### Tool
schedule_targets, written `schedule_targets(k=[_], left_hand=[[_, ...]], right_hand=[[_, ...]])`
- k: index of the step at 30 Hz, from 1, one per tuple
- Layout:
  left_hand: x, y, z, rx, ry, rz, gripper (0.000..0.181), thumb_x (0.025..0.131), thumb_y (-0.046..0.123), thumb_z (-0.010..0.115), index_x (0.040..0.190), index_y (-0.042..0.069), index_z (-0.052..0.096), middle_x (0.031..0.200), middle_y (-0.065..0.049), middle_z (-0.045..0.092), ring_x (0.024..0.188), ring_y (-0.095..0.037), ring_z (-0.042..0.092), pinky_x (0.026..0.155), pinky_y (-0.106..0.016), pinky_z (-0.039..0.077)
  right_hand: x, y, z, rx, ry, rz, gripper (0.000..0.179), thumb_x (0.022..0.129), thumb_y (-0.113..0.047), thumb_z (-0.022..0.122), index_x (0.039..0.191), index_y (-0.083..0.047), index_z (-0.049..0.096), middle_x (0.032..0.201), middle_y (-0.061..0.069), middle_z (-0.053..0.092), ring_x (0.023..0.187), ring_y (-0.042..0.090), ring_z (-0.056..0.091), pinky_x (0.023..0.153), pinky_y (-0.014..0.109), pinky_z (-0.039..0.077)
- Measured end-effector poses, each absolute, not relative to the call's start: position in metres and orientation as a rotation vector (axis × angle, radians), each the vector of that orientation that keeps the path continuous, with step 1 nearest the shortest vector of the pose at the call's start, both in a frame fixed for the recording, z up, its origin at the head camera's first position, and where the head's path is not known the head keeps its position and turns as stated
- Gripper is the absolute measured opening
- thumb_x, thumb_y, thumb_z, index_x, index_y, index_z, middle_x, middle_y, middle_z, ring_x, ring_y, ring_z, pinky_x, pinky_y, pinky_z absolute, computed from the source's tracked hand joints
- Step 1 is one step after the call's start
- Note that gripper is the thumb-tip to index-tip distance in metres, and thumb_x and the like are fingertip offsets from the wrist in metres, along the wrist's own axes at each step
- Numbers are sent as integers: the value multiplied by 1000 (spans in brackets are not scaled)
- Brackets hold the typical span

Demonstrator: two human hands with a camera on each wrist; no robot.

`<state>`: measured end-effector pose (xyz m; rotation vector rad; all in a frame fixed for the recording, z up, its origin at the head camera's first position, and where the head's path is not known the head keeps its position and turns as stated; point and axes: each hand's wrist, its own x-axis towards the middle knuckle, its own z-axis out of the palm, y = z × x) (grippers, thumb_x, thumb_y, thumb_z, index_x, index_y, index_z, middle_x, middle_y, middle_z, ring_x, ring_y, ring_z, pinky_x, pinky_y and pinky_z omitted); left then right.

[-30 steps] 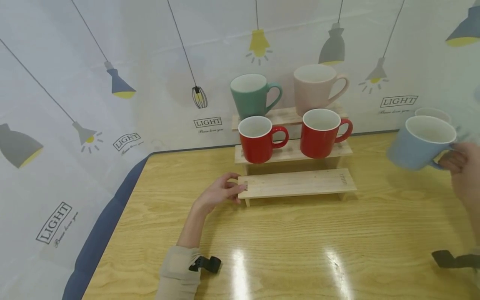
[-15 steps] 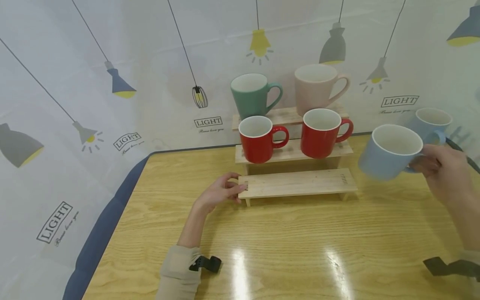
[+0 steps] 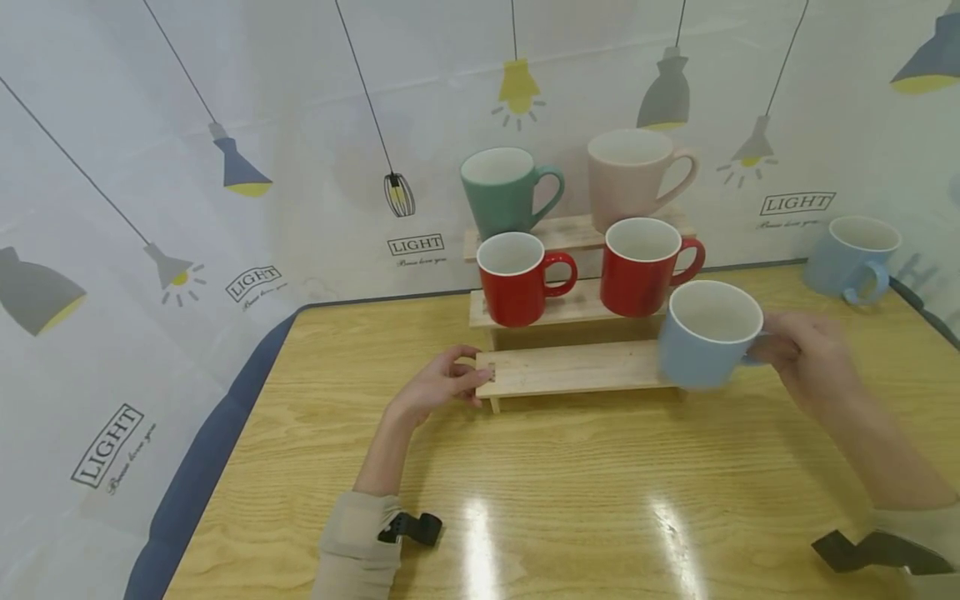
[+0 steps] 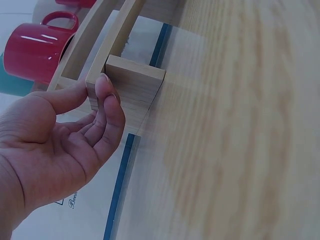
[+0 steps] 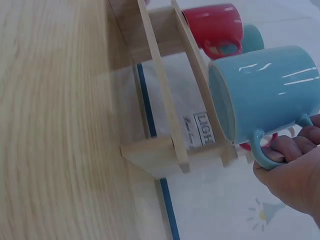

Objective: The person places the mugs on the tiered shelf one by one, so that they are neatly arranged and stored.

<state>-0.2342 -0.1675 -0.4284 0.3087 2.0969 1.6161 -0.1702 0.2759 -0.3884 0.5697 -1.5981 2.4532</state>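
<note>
A three-step wooden stand (image 3: 570, 367) is on the table. My left hand (image 3: 442, 379) pinches the left end of its lowest step; in the left wrist view thumb and fingers (image 4: 111, 115) close on the board's corner. With its fingers through the handle, my right hand (image 3: 813, 358) holds a light blue mug (image 3: 701, 350) upright. That mug overlaps the right end of the lowest step in the head view; the right wrist view shows its base (image 5: 222, 102) off the board. Two red mugs (image 3: 513, 287) stand on the middle step. A green mug (image 3: 498, 196) and a pink mug (image 3: 626, 183) occupy the top one.
Another light blue mug (image 3: 847, 258) stands on the table at the back right, its handle toward me. Behind the stand hangs a white cloth (image 3: 337, 208) printed with lamps. The wooden table's (image 3: 570, 500) left edge runs along a blue border.
My right hand has carried the light blue mug leftward and slightly toward me, from the right side to over the lowest step. The second blue mug is now uncovered. My left hand stays put.
</note>
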Motion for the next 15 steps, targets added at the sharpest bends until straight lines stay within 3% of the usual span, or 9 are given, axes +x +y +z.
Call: schedule_targets(k=[5, 7, 12, 15], left_hand=[[-234, -168, -429, 314, 2095, 1616, 57, 102, 21, 64, 145, -1, 35, 106, -16, 67, 74, -21, 67, 86, -42, 56], [-234, -168, -429, 314, 2097, 1614, 57, 102, 21, 64, 146, -2, 35, 107, -16, 67, 74, -21, 67, 87, -43, 56], [-234, -168, -428, 306, 2104, 1608, 57, 102, 21, 64, 146, -1, 35, 108, -17, 67, 75, -21, 67, 88, -43, 56], [-234, -168, -428, 307, 2103, 1610, 57, 102, 21, 64, 146, -1, 35, 107, -17, 67, 75, -22, 67, 88, -44, 56]], right_hand=[[-168, 253, -391, 505, -1660, 2461, 48, 103, 9, 33, 92, 1, 79, 89, 7, 77, 78, 12, 74, 73, 23, 57], [-168, 243, -391, 487, -1700, 2451, 52, 102, 10, 33, 79, -2, 78, 77, 1, 75, 70, 7, 69, 71, 21, 56], [-169, 219, -389, 465, -1842, 2390, 51, 102, 8, 36, 58, -3, 59, 58, -2, 54, 58, 10, 50, 68, 21, 51], [-170, 206, -388, 472, -1933, 2352, 46, 103, 4, 38, 58, -1, 49, 58, 3, 44, 58, 17, 42, 64, 24, 45]])
